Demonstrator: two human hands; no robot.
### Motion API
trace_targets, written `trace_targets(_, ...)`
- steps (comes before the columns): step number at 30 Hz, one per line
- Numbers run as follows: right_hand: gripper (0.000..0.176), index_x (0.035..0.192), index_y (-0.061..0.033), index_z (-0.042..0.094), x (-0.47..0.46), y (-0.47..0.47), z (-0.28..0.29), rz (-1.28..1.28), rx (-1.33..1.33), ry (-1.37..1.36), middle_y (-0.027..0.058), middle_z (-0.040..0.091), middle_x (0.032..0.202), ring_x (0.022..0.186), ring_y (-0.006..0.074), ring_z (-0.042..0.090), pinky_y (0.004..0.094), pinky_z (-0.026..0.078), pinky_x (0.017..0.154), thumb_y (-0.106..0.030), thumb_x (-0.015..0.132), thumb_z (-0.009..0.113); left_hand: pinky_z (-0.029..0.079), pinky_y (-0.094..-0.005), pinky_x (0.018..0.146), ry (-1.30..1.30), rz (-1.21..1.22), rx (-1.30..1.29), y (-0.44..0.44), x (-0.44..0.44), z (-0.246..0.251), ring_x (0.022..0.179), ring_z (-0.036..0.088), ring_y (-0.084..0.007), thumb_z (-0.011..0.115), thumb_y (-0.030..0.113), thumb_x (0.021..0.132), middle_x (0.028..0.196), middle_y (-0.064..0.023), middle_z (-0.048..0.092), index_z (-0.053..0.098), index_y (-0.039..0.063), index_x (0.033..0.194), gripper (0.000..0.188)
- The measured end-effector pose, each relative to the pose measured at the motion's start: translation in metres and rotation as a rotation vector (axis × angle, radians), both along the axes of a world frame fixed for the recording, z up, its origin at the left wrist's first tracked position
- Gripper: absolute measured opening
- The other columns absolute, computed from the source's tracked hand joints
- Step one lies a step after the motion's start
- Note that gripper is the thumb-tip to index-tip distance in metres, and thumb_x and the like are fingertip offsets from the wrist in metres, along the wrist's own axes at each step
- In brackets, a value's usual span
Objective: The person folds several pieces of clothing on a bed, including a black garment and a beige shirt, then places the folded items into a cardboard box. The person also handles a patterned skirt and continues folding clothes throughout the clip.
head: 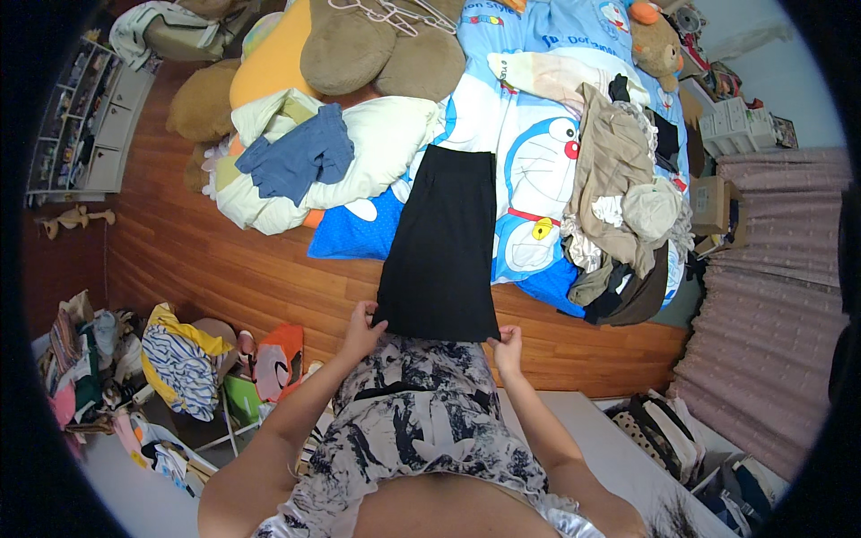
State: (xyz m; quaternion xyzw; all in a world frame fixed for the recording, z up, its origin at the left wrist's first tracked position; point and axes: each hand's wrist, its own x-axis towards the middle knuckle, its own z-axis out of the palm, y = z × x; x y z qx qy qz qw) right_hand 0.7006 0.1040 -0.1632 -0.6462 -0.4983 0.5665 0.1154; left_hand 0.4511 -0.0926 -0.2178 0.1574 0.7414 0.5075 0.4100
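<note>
A black skirt-like garment (440,249) stretches from the bed towards me, its narrow end resting on a blue-and-white cartoon bedspread (535,161). My left hand (362,329) pinches the near left corner of its wide edge. At the near right corner, my right hand (506,346) grips the same edge between thumb and fingers. The fabric hangs flat and fairly smooth between the bed and my hands. Left of it, blue folded shorts (299,153) lie on a cream quilt (377,134). To the right spreads a heap of clothes with beige trousers (609,175).
White clothes hangers (397,13) lie on brown plush cushions (420,67) at the far side. A wooden floor (222,249) runs between the bed and me. Clothes piles (101,350) and an orange bag (279,363) stand at left. A pink curtain (760,269) hangs at right.
</note>
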Motion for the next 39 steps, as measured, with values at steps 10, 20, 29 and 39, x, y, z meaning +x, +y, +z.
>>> trace_targets(10,0.056,0.118,0.0017,0.037,-0.136,0.235,-0.015,0.271,0.499,-0.095,0.0224,0.052,0.098,0.081,0.0307,0.055,0.0350,0.045,0.073,-0.020,0.076,0.066,0.044,-0.0303,0.062,0.218,0.324,0.082,0.211,-0.151,0.017,0.070,0.056,-0.0203,0.054,0.027,0.087,0.083,-0.0137,0.058,0.042,0.001,0.115,0.039)
trace_targets(20,0.044,0.106,-0.0050,0.052,-0.104,0.144,-0.135,-0.163,-0.593,-0.089,0.0084,0.056,0.090,0.083,0.0231,0.054,0.0342,0.047,0.071,-0.030,0.075,0.071,0.043,-0.0328,0.066,-0.388,0.461,-0.270,0.155,-0.057,-0.096,0.074,0.050,-0.0185,0.071,0.028,0.075,0.078,-0.0024,0.050,0.047,0.005,0.091,0.037)
trace_targets(29,0.024,0.098,-0.0059,0.054,-0.136,0.134,-0.177,-0.935,-0.740,0.505,0.0119,0.055,0.101,0.084,0.0236,0.055,0.0373,0.047,0.079,-0.015,0.079,0.066,0.041,-0.0351,0.067,0.318,0.618,-0.390,0.200,-0.035,-0.104,0.071,0.045,-0.0235,0.076,0.017,0.068,0.080,-0.0096,0.043,0.044,0.000,0.092,0.043)
trace_targets(39,0.033,0.112,-0.0051,0.047,-0.131,0.124,-0.168,-0.655,-0.451,0.489,0.0088,0.050,0.110,0.095,0.0245,0.053,0.0428,0.046,0.084,0.006,0.081,0.051,0.045,-0.0372,0.072,0.142,0.230,-0.265,0.176,-0.055,-0.148,0.078,0.055,-0.0315,0.072,0.014,0.071,0.092,-0.0196,0.057,0.056,-0.003,0.095,0.033)
